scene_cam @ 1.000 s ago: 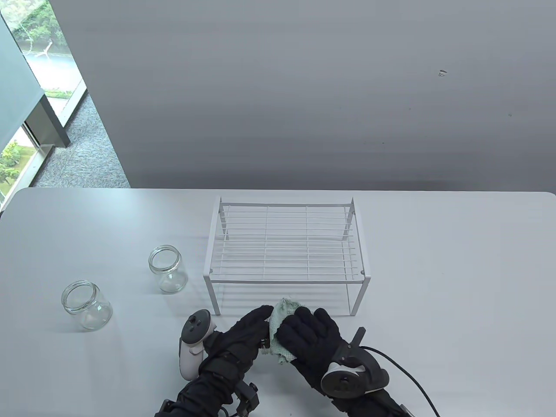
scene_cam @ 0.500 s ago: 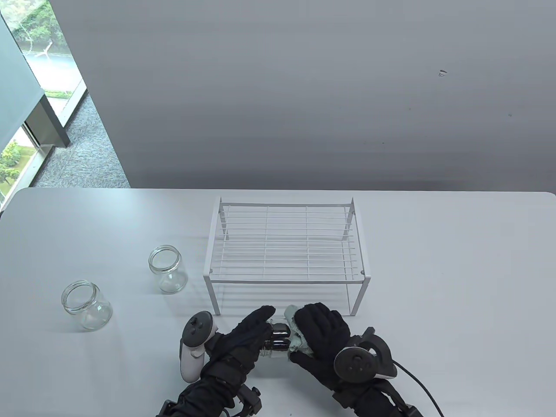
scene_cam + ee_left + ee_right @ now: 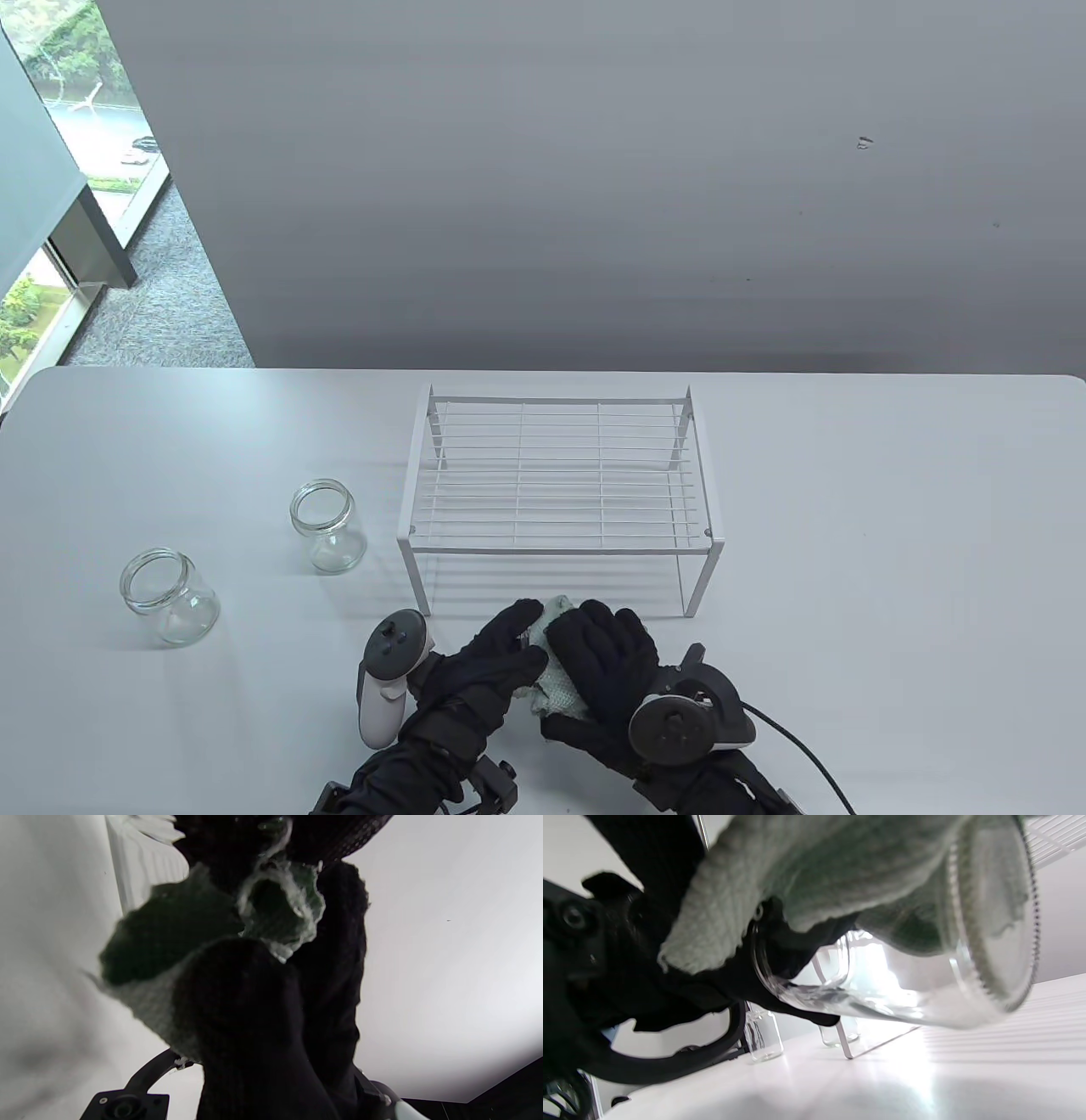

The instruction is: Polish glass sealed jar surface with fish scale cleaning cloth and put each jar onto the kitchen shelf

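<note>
Near the table's front edge, in front of the shelf, both black-gloved hands meet. My left hand (image 3: 509, 649) grips a clear glass jar (image 3: 895, 984) lying on its side above the table. The table view hides this jar under the hands and cloth. My right hand (image 3: 594, 658) holds the pale green fish scale cloth (image 3: 556, 683) wrapped over the jar's top side, its fingers curled round it. In the right wrist view the cloth (image 3: 840, 866) drapes over the glass. The white wire kitchen shelf (image 3: 560, 475) stands bare just beyond the hands.
Two open glass jars stand upright to the left: one (image 3: 327, 526) beside the shelf's left leg, the other (image 3: 170, 594) further left and nearer me. A black cable (image 3: 806, 751) trails from my right hand's tracker to the front edge.
The right hand rubs the cloth back and forth along the jar. Half a second ago it sat right with the glass exposed; now it has slid left and covers it again.
</note>
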